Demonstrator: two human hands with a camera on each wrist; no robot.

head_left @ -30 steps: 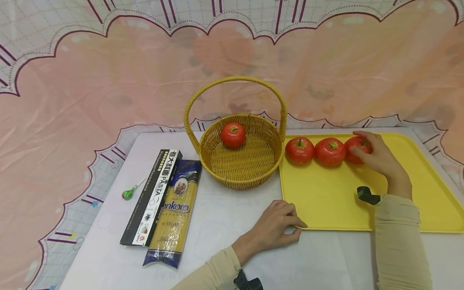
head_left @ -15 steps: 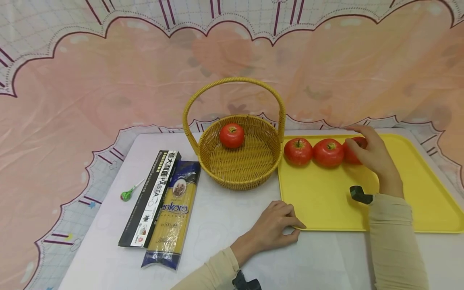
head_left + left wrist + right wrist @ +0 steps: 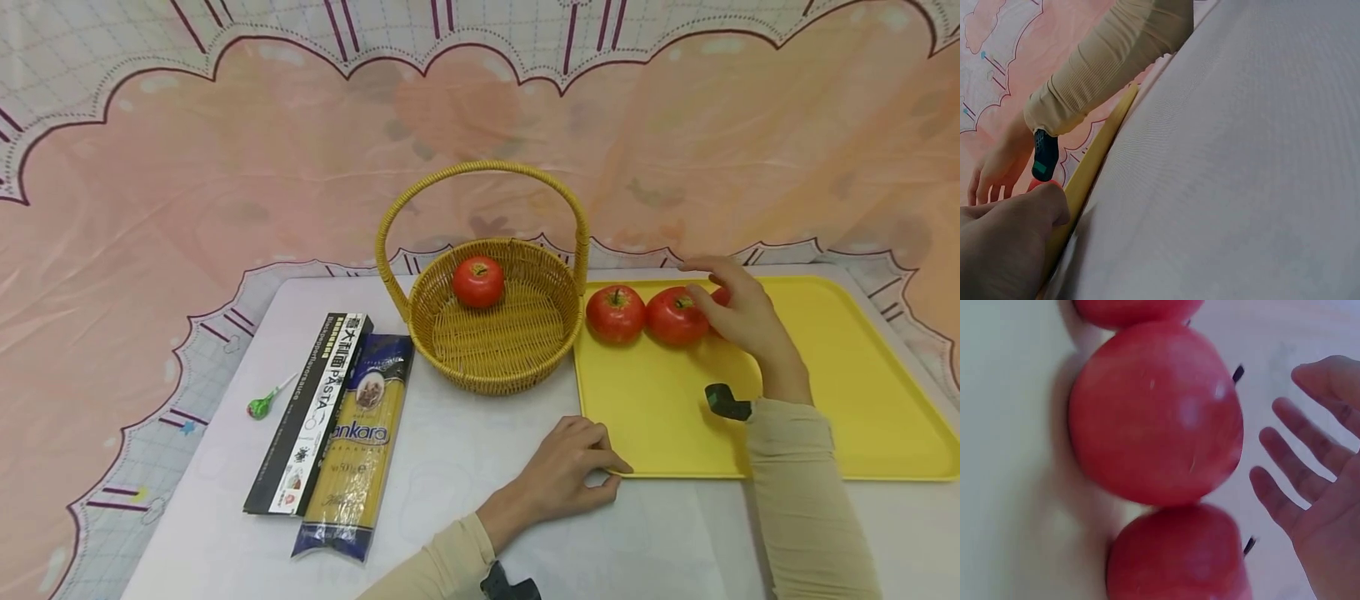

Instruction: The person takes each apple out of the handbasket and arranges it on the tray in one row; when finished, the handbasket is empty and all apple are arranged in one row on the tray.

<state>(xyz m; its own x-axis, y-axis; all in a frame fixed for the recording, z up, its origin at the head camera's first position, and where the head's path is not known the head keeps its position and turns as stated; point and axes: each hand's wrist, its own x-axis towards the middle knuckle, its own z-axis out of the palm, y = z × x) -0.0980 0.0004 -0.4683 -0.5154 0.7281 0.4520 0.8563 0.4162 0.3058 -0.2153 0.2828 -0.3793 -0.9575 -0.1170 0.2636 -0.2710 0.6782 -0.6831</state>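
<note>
My right hand [image 3: 742,315] hovers over the row of three red apples on the yellow tray [image 3: 667,417], its fingers apart and holding nothing. The left apple [image 3: 615,315] and middle apple [image 3: 671,317] show well; the right apple [image 3: 722,297] is mostly covered by the hand. In the right wrist view the spread fingers [image 3: 1285,447] stand off from the nearest apple [image 3: 1157,415]. My left hand [image 3: 570,467] pinches the tray's near left corner between thumb and forefinger. Another apple [image 3: 477,282] sits inside the wicker basket [image 3: 495,379].
The basket's tall handle [image 3: 483,167] arches above it, left of the tray. Further left, a black-and-white pasta box [image 3: 318,425] overlaps a spaghetti packet [image 3: 352,467]. A green lollipop [image 3: 260,407] lies beside the box. A patterned cloth [image 3: 300,167] hangs behind the table.
My right hand has shifted left from the right apple towards the middle one, without lifting any apple. The left hand stays at the tray corner.
</note>
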